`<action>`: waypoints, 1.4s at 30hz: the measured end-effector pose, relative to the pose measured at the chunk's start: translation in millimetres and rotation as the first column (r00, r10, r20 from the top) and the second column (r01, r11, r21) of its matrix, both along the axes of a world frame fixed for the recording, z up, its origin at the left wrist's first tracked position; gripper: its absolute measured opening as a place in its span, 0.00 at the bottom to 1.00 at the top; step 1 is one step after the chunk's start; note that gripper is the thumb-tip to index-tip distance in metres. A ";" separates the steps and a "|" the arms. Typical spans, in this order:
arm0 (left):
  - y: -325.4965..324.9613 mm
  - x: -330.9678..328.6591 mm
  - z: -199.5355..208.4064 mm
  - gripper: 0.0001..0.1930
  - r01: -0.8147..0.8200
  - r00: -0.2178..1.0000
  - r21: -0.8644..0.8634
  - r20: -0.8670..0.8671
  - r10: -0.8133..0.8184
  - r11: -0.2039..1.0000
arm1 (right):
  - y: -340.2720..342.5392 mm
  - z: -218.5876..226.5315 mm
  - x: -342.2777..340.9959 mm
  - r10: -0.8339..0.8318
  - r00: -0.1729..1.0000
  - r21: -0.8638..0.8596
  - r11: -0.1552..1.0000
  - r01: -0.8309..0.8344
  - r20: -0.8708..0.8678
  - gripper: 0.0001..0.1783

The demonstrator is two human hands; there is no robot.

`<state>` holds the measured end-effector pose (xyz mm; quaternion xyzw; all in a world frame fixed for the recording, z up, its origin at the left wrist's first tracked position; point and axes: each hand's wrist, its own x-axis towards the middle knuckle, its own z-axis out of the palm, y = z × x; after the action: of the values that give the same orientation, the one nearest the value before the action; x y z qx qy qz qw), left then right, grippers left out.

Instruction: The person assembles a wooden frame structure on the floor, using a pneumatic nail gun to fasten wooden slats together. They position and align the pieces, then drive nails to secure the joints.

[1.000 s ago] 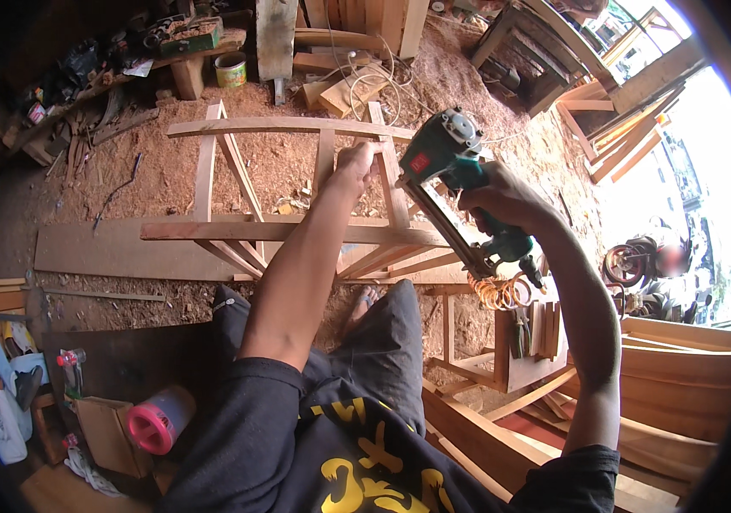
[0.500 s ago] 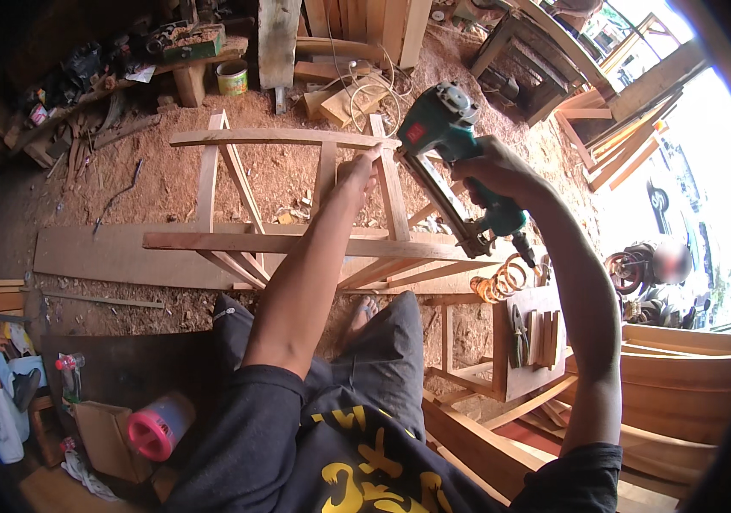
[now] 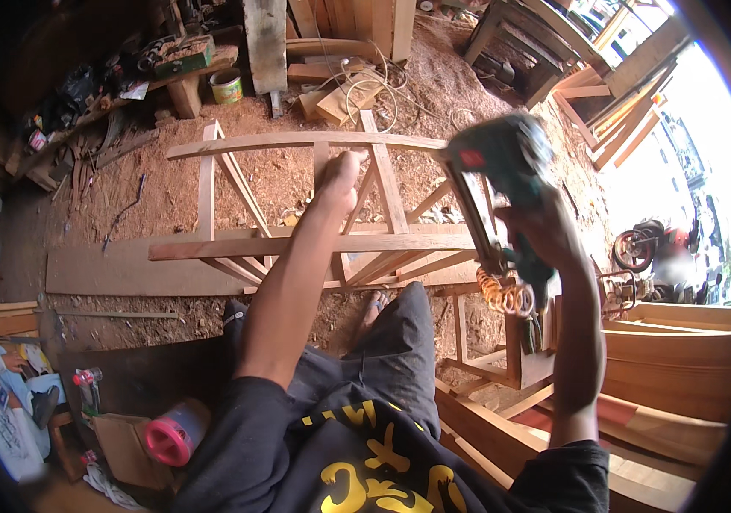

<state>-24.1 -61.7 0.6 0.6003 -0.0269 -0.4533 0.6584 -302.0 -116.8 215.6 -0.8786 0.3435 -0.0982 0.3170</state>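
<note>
A wooden frame (image 3: 280, 248) of rails, uprights and slanted struts stands in front of me. My left hand (image 3: 342, 178) is closed at a short upright slat (image 3: 321, 162), just under the frame's curved top rail (image 3: 275, 139). The fingers are partly hidden behind the hand. In my right hand (image 3: 545, 227) is a green and black nail gun (image 3: 506, 150), held by its handle and a little smeared by motion. Its nose is close to the right end of the top rail; I cannot tell whether they touch. An orange coiled air hose (image 3: 506, 295) hangs beside the gun's grip.
Sawdust covers the ground, with a long board (image 3: 109, 272) behind the frame's lower rail. Nearer right are a small wooden stand (image 3: 515, 368) and stacked curved planks (image 3: 673, 363). A pink-lidded tub (image 3: 169, 440) lies at lower left. A tin (image 3: 227, 85) stands by the cluttered bench.
My right hand has moved the nail gun rightward and slightly down, toward the top rail's right end. My left hand has shifted left from near the right upright to the short slat.
</note>
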 end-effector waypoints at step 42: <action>19.9 -48.7 9.7 0.20 0.437 0.853 0.161 0.238 -0.464 0.885 | 186.2 -449.4 -76.2 -0.301 0.787 0.205 0.953 0.225 0.538 0.28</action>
<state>-72.8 -41.8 10.3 0.6655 -0.2333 -0.5096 0.4928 -378.2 69.4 -233.8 -0.7311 0.3593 -0.3738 0.4435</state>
